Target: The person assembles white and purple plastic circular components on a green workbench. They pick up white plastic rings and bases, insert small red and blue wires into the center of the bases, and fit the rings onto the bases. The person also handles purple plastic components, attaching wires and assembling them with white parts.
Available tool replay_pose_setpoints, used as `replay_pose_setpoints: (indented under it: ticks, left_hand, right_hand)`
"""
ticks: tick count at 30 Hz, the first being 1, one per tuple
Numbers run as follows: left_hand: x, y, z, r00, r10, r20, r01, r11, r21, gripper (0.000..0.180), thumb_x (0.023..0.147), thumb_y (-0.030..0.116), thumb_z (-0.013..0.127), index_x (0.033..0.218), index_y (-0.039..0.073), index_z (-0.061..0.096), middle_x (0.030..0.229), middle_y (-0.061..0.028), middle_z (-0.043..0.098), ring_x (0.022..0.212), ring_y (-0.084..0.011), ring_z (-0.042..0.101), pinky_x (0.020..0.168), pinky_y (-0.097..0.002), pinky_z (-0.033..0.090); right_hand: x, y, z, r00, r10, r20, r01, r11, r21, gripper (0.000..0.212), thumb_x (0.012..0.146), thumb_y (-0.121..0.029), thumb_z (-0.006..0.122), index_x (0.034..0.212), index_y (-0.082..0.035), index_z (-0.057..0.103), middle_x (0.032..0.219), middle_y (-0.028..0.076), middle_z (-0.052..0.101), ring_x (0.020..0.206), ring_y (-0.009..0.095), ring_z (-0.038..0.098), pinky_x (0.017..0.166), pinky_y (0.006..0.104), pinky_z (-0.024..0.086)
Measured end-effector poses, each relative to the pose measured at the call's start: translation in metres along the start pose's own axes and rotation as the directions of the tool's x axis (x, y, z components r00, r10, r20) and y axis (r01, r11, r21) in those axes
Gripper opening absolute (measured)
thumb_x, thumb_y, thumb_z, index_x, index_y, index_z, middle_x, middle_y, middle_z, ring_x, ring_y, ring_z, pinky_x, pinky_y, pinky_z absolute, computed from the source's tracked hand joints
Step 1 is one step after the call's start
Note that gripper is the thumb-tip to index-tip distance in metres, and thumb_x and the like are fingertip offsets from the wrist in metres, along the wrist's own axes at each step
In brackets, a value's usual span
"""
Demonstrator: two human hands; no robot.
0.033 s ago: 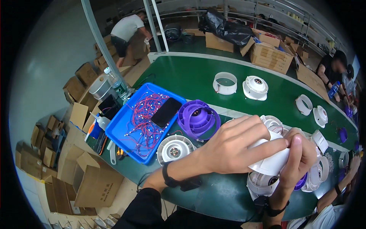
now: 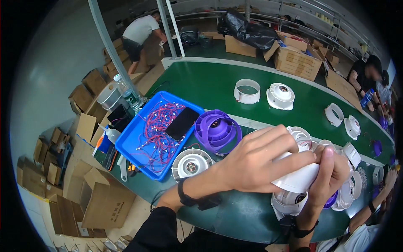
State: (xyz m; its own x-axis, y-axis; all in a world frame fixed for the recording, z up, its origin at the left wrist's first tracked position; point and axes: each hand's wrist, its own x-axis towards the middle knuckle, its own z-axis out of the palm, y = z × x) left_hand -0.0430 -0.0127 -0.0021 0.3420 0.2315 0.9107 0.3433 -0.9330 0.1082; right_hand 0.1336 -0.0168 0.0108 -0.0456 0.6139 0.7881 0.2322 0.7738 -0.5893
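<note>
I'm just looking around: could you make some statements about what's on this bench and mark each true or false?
1. The left hand and right hand both hold one white plastic part. True.
2. The wires in the blue tray are all green. False: they look mostly reddish.
3. A phone lies in the tray. True.
4. The purple part is inside the tray. False: it is outside, to the right.

curved white plastic collar | smooth, glossy outer wall; much of the rim hidden by fingers | held by left hand and right hand | tilted, broad curved face toward the near edge | raised above the green table, by its near edge
</note>
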Motion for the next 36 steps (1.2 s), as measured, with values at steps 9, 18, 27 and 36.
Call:
replay_pose_setpoints:
  ticks: [9, 18, 27, 36]
  left_hand:
    - [0.004, 0.006, -0.011, 0.927, -0.306, 0.215, 0.360, 0.888, -0.286, 0.059, 0.074, 0.016, 0.084, 0.123, -0.005, 0.057, 0.109, -0.0160, 0.065, 0.090, -0.0246, 0.064, 0.081, -0.0355, 0.051]
    - [0.012, 0.022, -0.025, 0.945, -0.312, 0.102, 0.328, 0.907, -0.264, 0.022, 0.075, 0.000, 0.077, 0.095, -0.007, 0.070, 0.093, -0.0176, 0.067, 0.082, -0.0235, 0.066, 0.072, -0.0313, 0.052]
    - [0.010, 0.026, -0.032, 0.980, -0.132, 0.146, 0.172, 0.938, -0.302, 0.026, 0.066, -0.004, 0.082, 0.090, -0.007, 0.073, 0.094, -0.0179, 0.066, 0.078, -0.0270, 0.068, 0.068, -0.0318, 0.054]
    - [0.009, 0.028, -0.030, 0.981, -0.158, 0.116, 0.170, 0.979, -0.110, 0.027, 0.063, -0.007, 0.082, 0.088, -0.004, 0.073, 0.089, -0.0130, 0.066, 0.074, -0.0243, 0.066, 0.063, -0.0310, 0.052]
  right_hand:
    - [0.006, 0.014, -0.005, 0.990, 0.114, 0.079, -0.119, 0.990, 0.070, 0.037, 0.096, -0.011, 0.060, 0.061, 0.001, 0.061, 0.048, 0.003, 0.050, 0.041, 0.010, 0.046, 0.043, 0.0278, 0.032]
    - [0.008, 0.032, -0.012, 0.824, -0.155, 0.545, -0.239, 0.777, 0.582, 0.027, 0.091, -0.011, 0.068, 0.068, 0.002, 0.068, 0.050, 0.007, 0.053, 0.041, 0.014, 0.050, 0.042, 0.0287, 0.033]
    - [0.009, 0.033, -0.008, 0.735, -0.263, 0.625, -0.299, 0.701, 0.647, 0.026, 0.089, -0.010, 0.071, 0.066, 0.002, 0.066, 0.052, 0.008, 0.056, 0.041, 0.018, 0.053, 0.042, 0.0300, 0.033]
    - [0.008, 0.038, -0.013, 0.704, -0.160, 0.692, -0.356, 0.763, 0.539, 0.028, 0.093, -0.011, 0.069, 0.067, 0.001, 0.067, 0.050, 0.007, 0.054, 0.041, 0.014, 0.049, 0.042, 0.0298, 0.032]
